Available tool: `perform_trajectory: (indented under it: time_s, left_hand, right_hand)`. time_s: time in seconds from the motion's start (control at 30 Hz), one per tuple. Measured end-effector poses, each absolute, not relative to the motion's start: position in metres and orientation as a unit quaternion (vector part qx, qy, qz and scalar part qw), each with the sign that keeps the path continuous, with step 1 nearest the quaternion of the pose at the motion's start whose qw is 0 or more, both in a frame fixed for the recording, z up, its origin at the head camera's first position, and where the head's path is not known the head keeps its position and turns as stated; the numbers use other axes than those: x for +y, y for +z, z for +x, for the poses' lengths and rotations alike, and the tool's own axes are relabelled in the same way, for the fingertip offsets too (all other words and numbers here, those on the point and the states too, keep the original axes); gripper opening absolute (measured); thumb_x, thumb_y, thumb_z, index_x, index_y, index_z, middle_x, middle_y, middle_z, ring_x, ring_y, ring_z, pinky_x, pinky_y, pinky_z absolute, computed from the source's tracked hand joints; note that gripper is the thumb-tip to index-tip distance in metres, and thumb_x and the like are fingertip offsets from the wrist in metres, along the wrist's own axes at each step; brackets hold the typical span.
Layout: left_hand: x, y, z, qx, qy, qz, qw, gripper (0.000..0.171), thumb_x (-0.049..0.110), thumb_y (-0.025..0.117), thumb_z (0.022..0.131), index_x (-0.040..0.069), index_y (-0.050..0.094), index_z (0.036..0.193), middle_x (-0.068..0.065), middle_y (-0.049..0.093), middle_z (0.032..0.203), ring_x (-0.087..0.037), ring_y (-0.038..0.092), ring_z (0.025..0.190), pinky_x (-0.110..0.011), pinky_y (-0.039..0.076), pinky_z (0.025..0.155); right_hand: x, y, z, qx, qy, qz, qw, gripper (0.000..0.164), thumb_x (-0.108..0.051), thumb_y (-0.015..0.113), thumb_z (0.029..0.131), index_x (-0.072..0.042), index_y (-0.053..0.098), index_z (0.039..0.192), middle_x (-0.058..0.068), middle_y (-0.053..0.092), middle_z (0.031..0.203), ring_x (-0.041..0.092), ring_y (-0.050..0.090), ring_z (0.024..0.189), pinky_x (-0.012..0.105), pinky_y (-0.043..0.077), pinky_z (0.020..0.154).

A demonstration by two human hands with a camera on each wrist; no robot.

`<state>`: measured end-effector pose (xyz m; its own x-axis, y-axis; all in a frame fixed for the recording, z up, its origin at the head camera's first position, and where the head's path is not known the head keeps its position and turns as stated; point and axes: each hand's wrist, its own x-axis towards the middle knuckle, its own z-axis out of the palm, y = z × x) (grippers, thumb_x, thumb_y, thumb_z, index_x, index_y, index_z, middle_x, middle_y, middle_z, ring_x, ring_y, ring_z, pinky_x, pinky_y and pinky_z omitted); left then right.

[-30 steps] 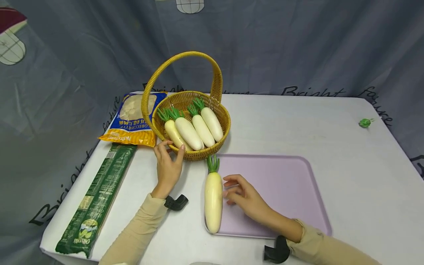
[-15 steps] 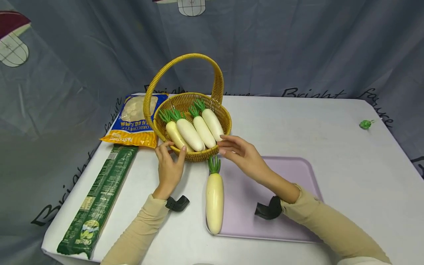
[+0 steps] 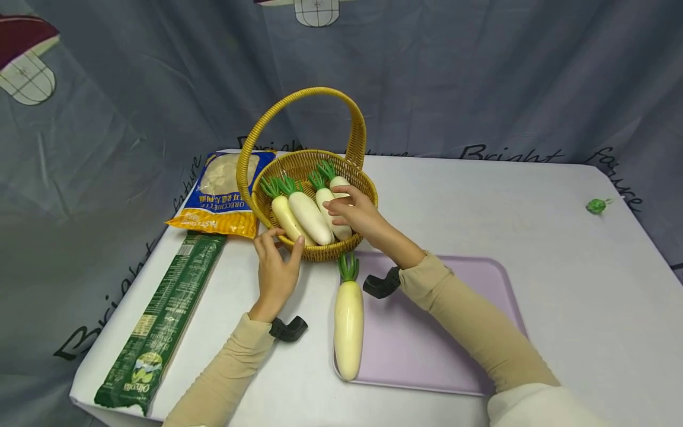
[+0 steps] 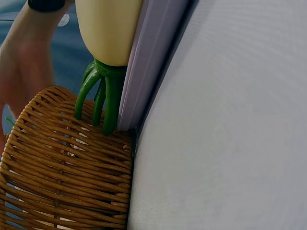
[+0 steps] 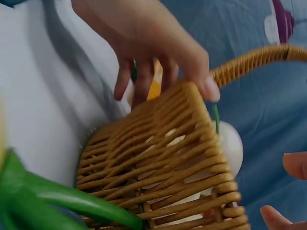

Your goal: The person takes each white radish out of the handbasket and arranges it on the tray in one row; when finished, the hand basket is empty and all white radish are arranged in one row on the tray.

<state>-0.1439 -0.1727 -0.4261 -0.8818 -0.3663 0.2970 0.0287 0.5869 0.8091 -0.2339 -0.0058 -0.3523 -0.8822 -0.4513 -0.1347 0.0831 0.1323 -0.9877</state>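
Observation:
A yellow wicker basket [image 3: 320, 255] with a tall handle holds several white radishes [image 3: 309, 219] with green tops. My left hand [image 3: 277, 273] grips its near left rim; the right wrist view shows the thumb of that left hand [image 5: 144, 43] over the edge and the fingers spread along the side. Above the radishes at the basket's right reaches my right hand [image 3: 365, 219], fingers loosely bent and apart, partly covering two of them. Another radish [image 3: 349, 332] lies along the left edge of a lilac tray [image 3: 421, 356], its green leaves right by the basket.
Left of the basket lie a blue and orange pasta bag [image 3: 219, 196] and a long green packet [image 3: 160, 320]. Far right on the white table [image 3: 480, 213] sits a small green item [image 3: 596, 206]. A grey curtain [image 3: 453, 77] hangs behind.
My right hand has moved from beside the tray radish, up and left past the basket's near rim, to over the radishes inside. The left hand has stayed on the rim.

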Motion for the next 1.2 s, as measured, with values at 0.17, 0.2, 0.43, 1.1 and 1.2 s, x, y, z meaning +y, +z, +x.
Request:
perform_trajectory:
  time_s: [0.17,0.2,0.43,1.1,1.2]
  left_hand:
    - [-0.173,-0.426,-0.144,-0.865,-0.441,0.098,0.217,0.044,0.047,0.052,0.087,0.013,0.038,0.113,-0.013,0.032,0.116,-0.029,0.05,0.099,-0.039,0.044,0.075]
    - [-0.173,-0.425,-0.143,-0.866,-0.441,0.098,0.215,0.045,0.047,0.051,0.087,0.013,0.038,0.113,-0.013,0.032,0.116,-0.029,0.051,0.099,-0.039,0.044,0.075]
    - [-0.172,-0.425,-0.143,-0.865,-0.441,0.095,0.219,0.045,0.046,0.052,0.087,0.012,0.038,0.113,-0.013,0.032,0.116,-0.028,0.051,0.098,-0.039,0.044,0.075]
    - [-0.173,-0.427,-0.144,-0.865,-0.437,0.096,0.225,0.044,0.046,0.053,0.087,0.012,0.039,0.112,-0.013,0.033,0.114,-0.031,0.051,0.097,-0.04,0.044,0.075]
    - [-0.172,-0.426,-0.144,-0.865,-0.438,0.095,0.225,0.044,0.046,0.052,0.087,0.013,0.039,0.112,-0.013,0.033,0.114,-0.031,0.051,0.096,-0.039,0.044,0.075]
  right_hand:
    - [-0.019,-0.357,-0.251,0.719,-0.64,-0.096,0.253,0.061,-0.029,0.056,0.089,-0.012,0.026,0.14,0.013,0.045,0.132,0.028,0.053,0.113,0.038,0.047,0.091]
    - [-0.021,-0.358,-0.254,0.718,-0.638,-0.091,0.263,0.062,-0.03,0.056,0.089,-0.012,0.025,0.14,0.012,0.043,0.133,0.028,0.053,0.113,0.037,0.047,0.091]
    - [-0.029,-0.365,-0.264,0.779,-0.554,-0.139,0.258,0.071,-0.038,0.056,0.087,-0.013,0.018,0.142,0.016,0.048,0.125,0.027,0.059,0.099,0.035,0.052,0.079]
    - [-0.03,-0.369,-0.26,0.82,-0.471,-0.236,0.223,0.073,-0.043,0.062,0.082,-0.018,0.027,0.14,0.014,0.054,0.112,0.023,0.06,0.086,0.031,0.051,0.067]
    - [-0.028,-0.368,-0.262,0.811,-0.48,-0.242,0.23,0.064,-0.042,0.061,0.083,-0.025,0.033,0.138,0.014,0.055,0.112,0.023,0.06,0.088,0.031,0.051,0.067]
